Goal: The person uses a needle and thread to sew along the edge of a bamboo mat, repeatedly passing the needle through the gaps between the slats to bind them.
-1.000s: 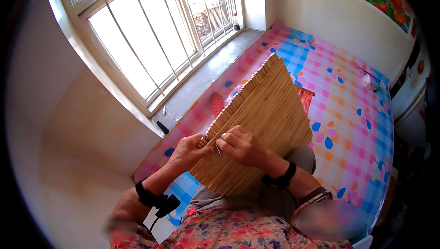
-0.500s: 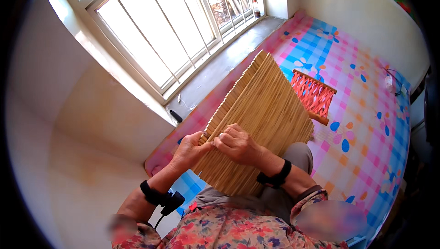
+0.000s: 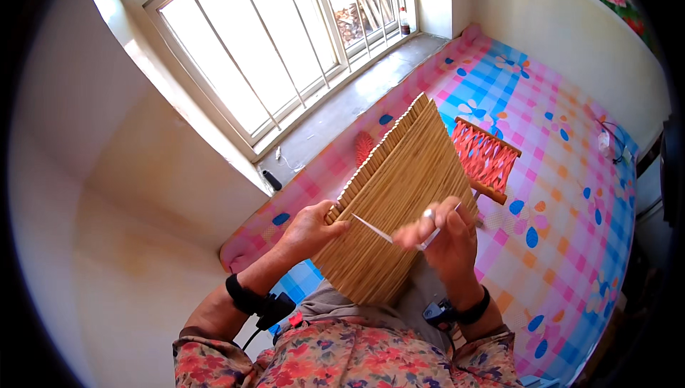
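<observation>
A stiff mat of tan stalks (image 3: pixel 389 195), laid side by side, rests tilted on my lap with its cut stalk ends along the far left edge. My left hand (image 3: pixel 307 232) is closed on that edge, thumb on top and fingers out of sight underneath. From the mat near my left thumb, a thin white thread (image 3: pixel 372 228) stretches taut to the right. My right hand (image 3: pixel 448 242), partly blurred and wearing a ring, is closed on the thread above the mat's right side. Whether a needle is in those fingers cannot be made out.
A small wooden-framed stool with red woven cords (image 3: pixel 486 156) lies beyond the mat on the checked, flowered bedcover (image 3: pixel 564 195). A red patterned item (image 3: pixel 364 147) sits behind the mat. The windowsill (image 3: pixel 335 127) holds a black object (image 3: pixel 272 180) and a bottle (image 3: pixel 404 21).
My right hand has moved right, away from my left hand, drawing out the white thread. My left hand keeps its hold on the mat's edge. The red patterned item has come into view.
</observation>
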Demonstrator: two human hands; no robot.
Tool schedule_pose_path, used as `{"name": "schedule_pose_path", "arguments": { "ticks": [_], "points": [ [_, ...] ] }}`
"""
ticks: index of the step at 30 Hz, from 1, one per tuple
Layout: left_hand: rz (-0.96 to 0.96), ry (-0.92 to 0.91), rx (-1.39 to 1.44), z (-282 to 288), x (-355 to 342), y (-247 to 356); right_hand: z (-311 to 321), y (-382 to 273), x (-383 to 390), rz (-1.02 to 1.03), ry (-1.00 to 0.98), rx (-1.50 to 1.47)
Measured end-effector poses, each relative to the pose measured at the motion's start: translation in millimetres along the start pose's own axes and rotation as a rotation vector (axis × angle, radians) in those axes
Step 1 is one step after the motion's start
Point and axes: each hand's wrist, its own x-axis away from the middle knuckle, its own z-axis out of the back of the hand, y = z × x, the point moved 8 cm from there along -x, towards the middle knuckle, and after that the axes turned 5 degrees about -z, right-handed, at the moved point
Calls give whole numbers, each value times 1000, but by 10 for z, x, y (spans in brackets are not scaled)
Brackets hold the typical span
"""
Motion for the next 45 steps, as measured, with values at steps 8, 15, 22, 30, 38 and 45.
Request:
{"name": "schedule_pose_path", "arguments": {
  "ticks": [8,15,22,30,38,45],
  "points": [
    [-79,-110,194,-109,-57,50,1409,-268,1248,-385,555,40],
    [-223,-234,-35,-706,-62,453,1322,-316,1578,-545,568,787],
    [-297,-358,-155,-950,-115,517,495,-409,786,-99,229,1884],
    [-382,-448,-241,-954,-273,741,436,170,483,-5,227,1619],
    [-298,-386,-398,-837,-503,436,407,358,432,-139,38,1213],
    [-387,-353,-407,-957,-587,427,325,443,173,69,64,620]
  ]
}}
